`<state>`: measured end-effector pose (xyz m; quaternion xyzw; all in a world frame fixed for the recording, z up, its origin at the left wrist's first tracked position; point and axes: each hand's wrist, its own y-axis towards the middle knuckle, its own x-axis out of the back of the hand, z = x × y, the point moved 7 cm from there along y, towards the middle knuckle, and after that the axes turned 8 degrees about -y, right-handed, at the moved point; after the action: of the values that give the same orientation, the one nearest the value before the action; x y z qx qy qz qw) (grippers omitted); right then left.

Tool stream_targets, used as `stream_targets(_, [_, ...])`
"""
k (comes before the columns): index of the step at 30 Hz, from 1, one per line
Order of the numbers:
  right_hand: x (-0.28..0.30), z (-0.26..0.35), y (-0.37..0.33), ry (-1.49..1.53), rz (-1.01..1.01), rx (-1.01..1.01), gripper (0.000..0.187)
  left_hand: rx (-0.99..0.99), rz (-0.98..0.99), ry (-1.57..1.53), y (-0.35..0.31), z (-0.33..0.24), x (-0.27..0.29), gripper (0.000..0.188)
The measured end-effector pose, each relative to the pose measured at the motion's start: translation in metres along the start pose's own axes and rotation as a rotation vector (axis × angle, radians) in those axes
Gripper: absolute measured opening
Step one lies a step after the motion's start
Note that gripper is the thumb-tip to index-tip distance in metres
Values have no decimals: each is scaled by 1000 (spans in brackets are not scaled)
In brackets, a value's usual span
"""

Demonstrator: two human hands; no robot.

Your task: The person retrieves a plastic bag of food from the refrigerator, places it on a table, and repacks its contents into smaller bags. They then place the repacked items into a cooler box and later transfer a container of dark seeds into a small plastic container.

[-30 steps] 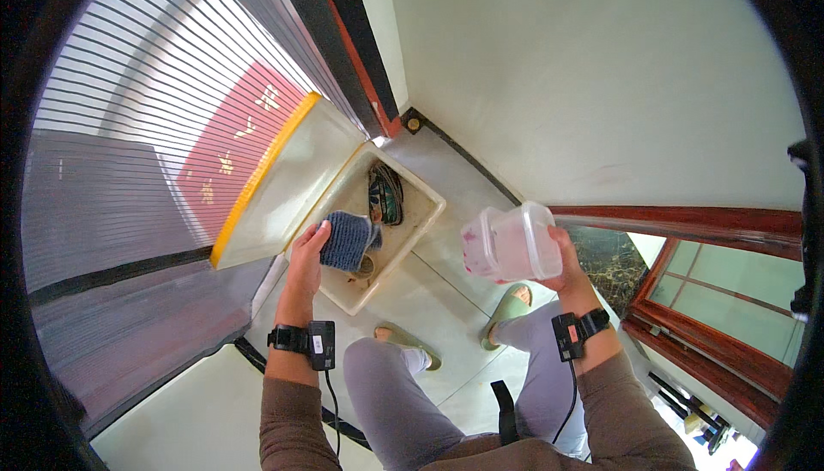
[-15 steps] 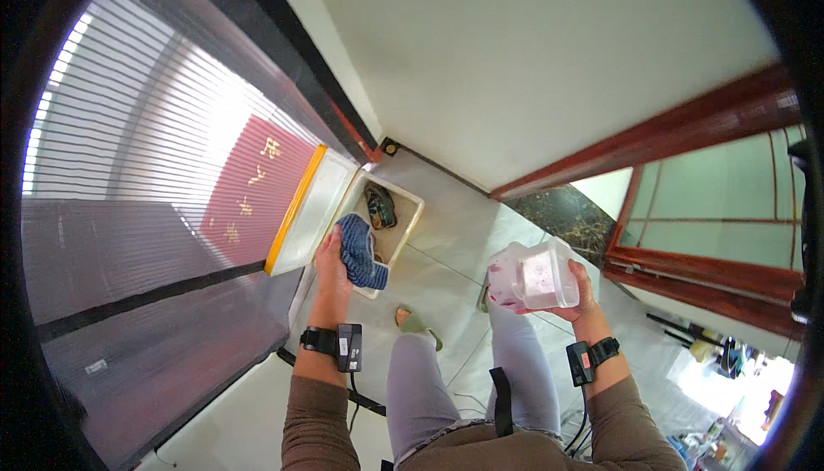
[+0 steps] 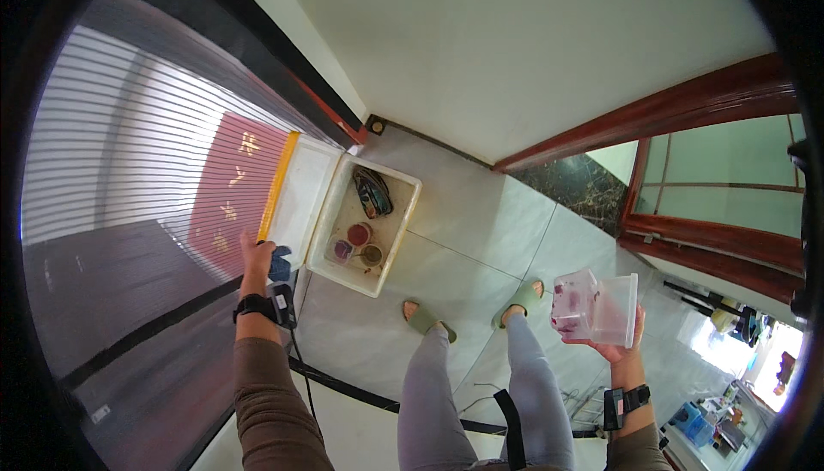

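Observation:
My left hand [image 3: 257, 258] is closed on a blue knitted cloth [image 3: 281, 264], with its fingers at the yellow-taped edge of a white foam lid [image 3: 302, 196]. The lid stands tilted beside an uncovered white foam box [image 3: 348, 282] on the floor. Inside the box lie a dark patterned pouch-like thing [image 3: 372, 194] and three small round tubs, one red [image 3: 359, 233], one purple [image 3: 342, 250] and one brownish [image 3: 372, 255]. My right hand [image 3: 631, 347] grips clear plastic containers [image 3: 594, 308] from below and the side; dark red stains mark them, and the fingers are partly hidden.
A striped, translucent curtain [image 3: 112, 162] with a red panel hangs at the left. A pale wall [image 3: 515, 51] rises ahead. To the right is a red-brown wooden frame [image 3: 712, 119]. Grey tiles [image 3: 481, 239] cover the floor around my green slippers [image 3: 421, 317].
My left hand has moved left with the cloth, from over the box to the lid's edge, exposing the round tubs. My right hand has shifted right and lower with the containers.

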<state>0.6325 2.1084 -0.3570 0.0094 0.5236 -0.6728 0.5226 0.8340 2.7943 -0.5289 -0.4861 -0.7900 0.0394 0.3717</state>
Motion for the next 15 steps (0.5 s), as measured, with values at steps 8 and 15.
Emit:
stream_targets(8, [-16, -13, 8, 29, -34, -60, 95, -138, 240, 381, -36, -29, -64, 49])
stream_targets(15, [-43, 10, -9, 63, 31, 12, 94, -56, 465, 354, -161, -71, -101, 23])
